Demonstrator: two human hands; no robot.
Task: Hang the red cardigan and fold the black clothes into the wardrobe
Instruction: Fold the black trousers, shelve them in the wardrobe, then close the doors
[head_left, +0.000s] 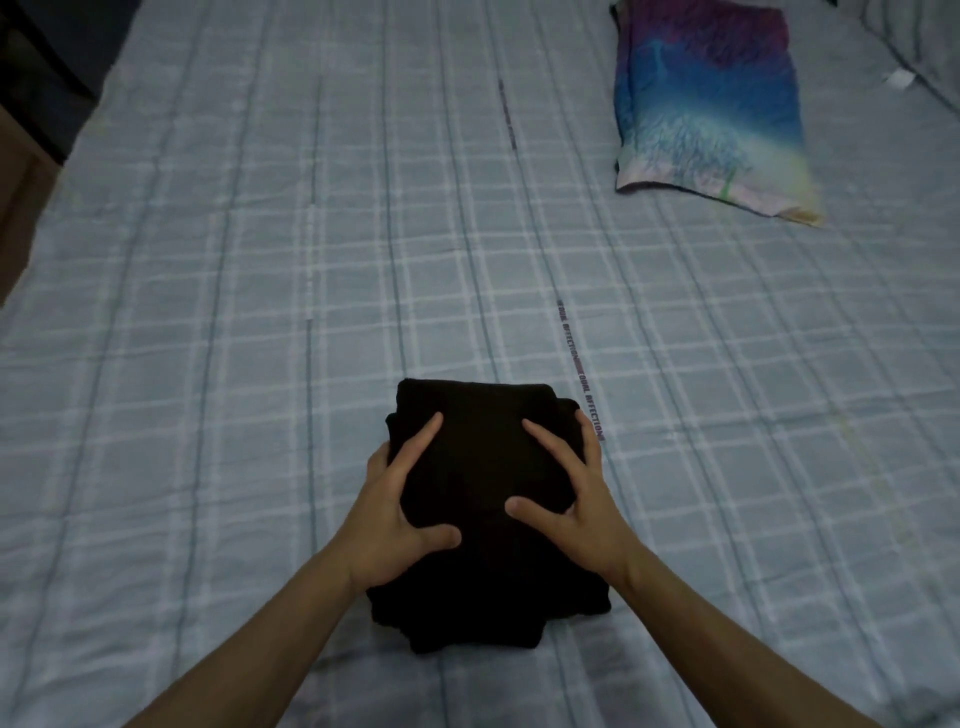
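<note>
L hand (400, 499) & R hand (566, 499) clasp folded black clothes (475, 462) on bed (234, 270): thumbs, forefingers spread on top, other fingers round sides. Squeeze evenly, lift level so folds hold.

Checked bedsheet (260, 312), colourful pillow (706, 114), dim light.

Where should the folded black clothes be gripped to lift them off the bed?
Grip the folded black clothes at the left and right edges, a hand from each side, fingers under the bottom layer, thumbs on top. It is a soft, layered stack lying flat on the bed, so a top pinch would probably unfold it. The left hand and right hand flank it so.
</note>
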